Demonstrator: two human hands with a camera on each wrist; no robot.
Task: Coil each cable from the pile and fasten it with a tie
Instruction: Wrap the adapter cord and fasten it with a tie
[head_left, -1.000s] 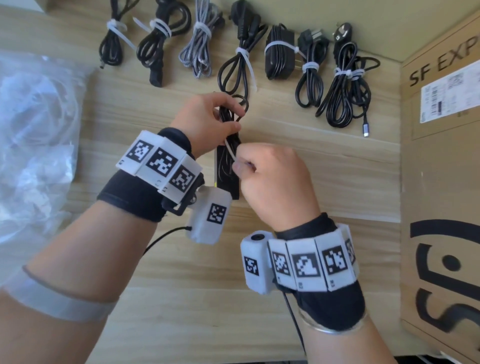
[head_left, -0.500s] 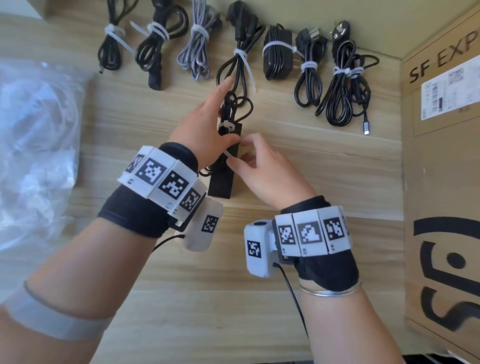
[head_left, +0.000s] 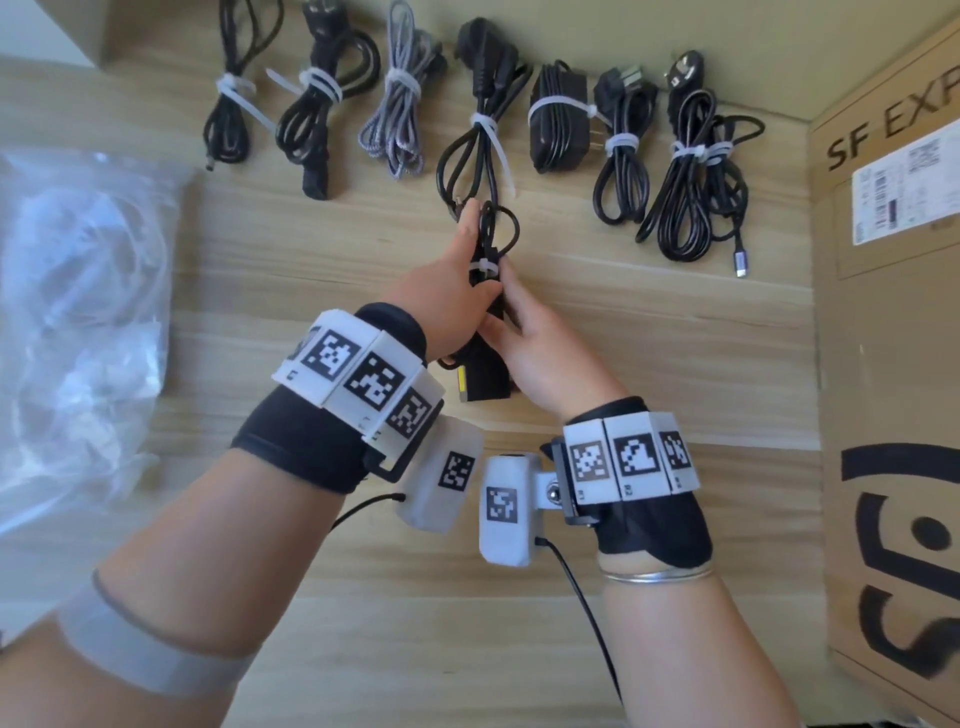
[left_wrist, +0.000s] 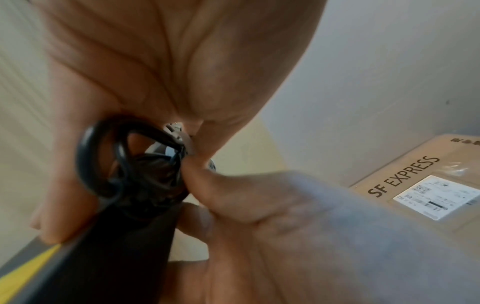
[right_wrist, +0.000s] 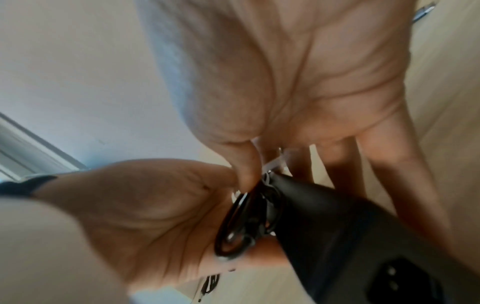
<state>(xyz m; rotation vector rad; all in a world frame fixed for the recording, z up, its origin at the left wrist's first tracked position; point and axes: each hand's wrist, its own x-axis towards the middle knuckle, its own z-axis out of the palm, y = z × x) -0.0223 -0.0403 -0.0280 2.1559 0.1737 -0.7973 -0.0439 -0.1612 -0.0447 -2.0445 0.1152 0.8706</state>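
Left hand (head_left: 451, 291) fingers lie extended along the black coiled cable with its black rectangular adapter block (head_left: 485, 382), thumb curled round it; right hand (head_left: 540, 358) fingers lie nearly straight, pressed against the other side. The bundle sits mid-frame, a white plastic tie (head_left: 480, 267) already round it. Judged: loops springy, block rigid and heavier — best held at the tie. Containers: crinkled clear plastic bag (head_left: 78, 312), left edge, contents indistinct; brown printed cardboard box (head_left: 883, 260), right edge, contents hidden.
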